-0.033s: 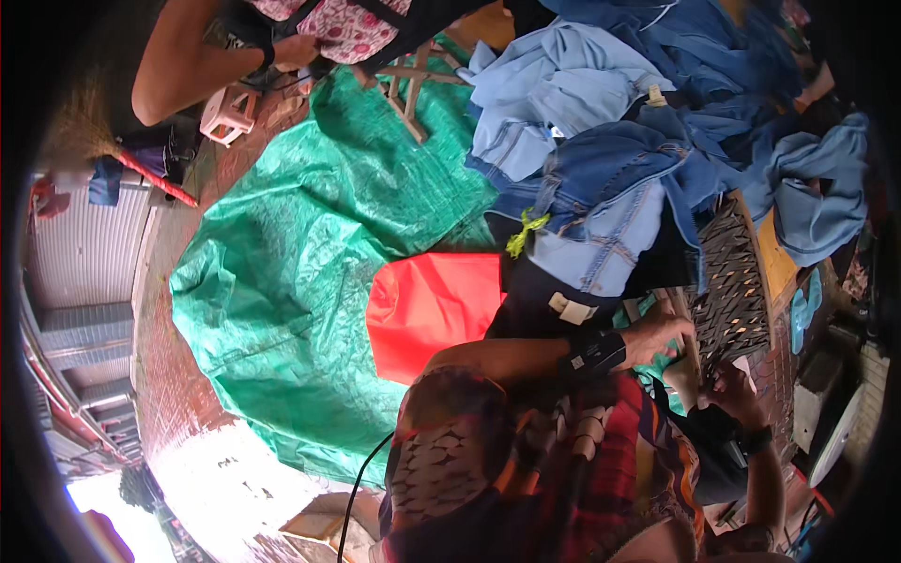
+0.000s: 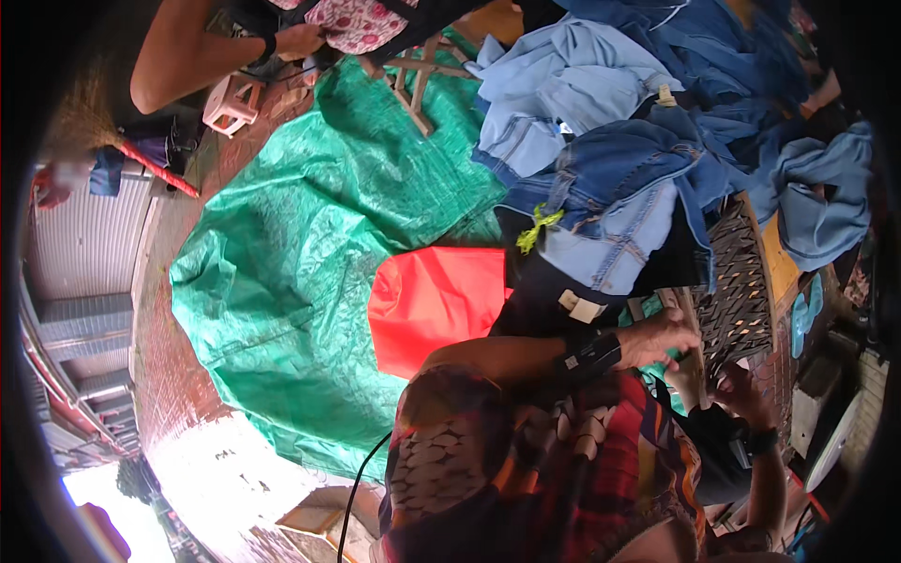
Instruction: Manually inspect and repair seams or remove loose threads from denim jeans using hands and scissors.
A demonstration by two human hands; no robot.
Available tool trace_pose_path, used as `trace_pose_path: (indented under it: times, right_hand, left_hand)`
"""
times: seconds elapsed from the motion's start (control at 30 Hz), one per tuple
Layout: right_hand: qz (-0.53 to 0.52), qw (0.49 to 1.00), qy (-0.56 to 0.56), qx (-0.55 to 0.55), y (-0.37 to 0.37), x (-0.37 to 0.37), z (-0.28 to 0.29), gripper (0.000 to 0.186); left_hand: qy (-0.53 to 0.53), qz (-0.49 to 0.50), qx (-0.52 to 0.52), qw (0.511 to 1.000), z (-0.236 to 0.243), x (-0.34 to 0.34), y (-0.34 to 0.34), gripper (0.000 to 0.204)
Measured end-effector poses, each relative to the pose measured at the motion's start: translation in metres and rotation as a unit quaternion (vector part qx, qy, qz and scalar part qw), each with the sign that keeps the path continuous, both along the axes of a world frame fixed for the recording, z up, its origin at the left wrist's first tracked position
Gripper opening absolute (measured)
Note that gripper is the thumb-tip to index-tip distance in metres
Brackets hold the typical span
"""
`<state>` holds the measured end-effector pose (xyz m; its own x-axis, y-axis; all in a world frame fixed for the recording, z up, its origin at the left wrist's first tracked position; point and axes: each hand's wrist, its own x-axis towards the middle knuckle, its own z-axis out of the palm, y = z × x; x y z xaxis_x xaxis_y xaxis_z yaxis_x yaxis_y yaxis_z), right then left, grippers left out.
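My left hand (image 2: pixel 657 338), with a black band at its wrist, reaches to the wooden rail (image 2: pixel 690 324) of a woven cot (image 2: pixel 737 281). Its fingers are loosely bent and apart, and I see nothing held in them. Just to the right, by the near end of the weave, my right hand (image 2: pixel 746 399) is raised with fingers curved and apart; dark cloth lies beneath it. Ahead of my left forearm, a heap of denim garments (image 2: pixel 610 235) covers much of the cot. A yellow-green tie (image 2: pixel 538 228) and a pale tag (image 2: pixel 582 307) show on the heap.
A green tarpaulin (image 2: pixel 310 225) spreads over the brick ground, with a red cloth or sheet (image 2: pixel 436 305) beside my left forearm. At the far left another person's arm (image 2: pixel 188 56) shows near a pink stool (image 2: pixel 233 103). A broom (image 2: pixel 155 169) and a wooden stand (image 2: pixel 413 94) are nearby.
My right hand's fingers have spread a little from a tighter curl. The view has shifted slightly; the garments lie as before.
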<state>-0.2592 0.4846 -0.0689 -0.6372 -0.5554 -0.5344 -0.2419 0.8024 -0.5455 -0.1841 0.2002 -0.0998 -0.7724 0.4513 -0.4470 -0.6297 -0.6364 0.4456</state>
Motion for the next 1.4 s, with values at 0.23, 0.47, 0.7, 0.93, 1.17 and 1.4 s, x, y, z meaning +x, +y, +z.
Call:
trace_pose_path:
  times: [0.23, 0.47, 0.7, 0.93, 1.17, 1.4]
  right_hand:
    - [-0.25, 0.961, 0.021, -0.117, 0.208, -0.122, 0.0, 0.017]
    - [-0.22, 0.962, 0.011, -0.162, 0.153, -0.121, 0.009, 0.019]
    - [-0.199, 0.963, -0.002, -0.181, 0.077, -0.098, 0.041, 0.017]
    - [-0.227, 0.97, -0.017, -0.087, 0.038, -0.104, 0.061, 0.029]
    - [-0.117, 0.979, 0.087, -0.141, 0.076, -0.165, -0.015, 0.006]
    - [-0.125, 0.978, 0.051, -0.159, 0.072, -0.193, -0.054, 0.009]
  left_hand:
    - [0.303, 0.101, -0.06, 0.946, 0.08, 0.07, -0.201, 0.023]
    - [0.076, 0.06, -0.829, 0.551, -0.139, 0.167, -0.305, 0.056]
    - [-0.083, -0.047, -0.834, 0.544, -0.238, 0.164, -0.295, 0.059]
    - [-0.179, -0.081, -0.847, 0.494, -0.21, 0.192, -0.293, 0.021]
    - [-0.217, -0.057, -0.835, 0.502, -0.166, 0.2, -0.277, 0.025]
    - [-0.377, -0.032, -0.853, 0.36, -0.125, 0.239, -0.318, 0.03]
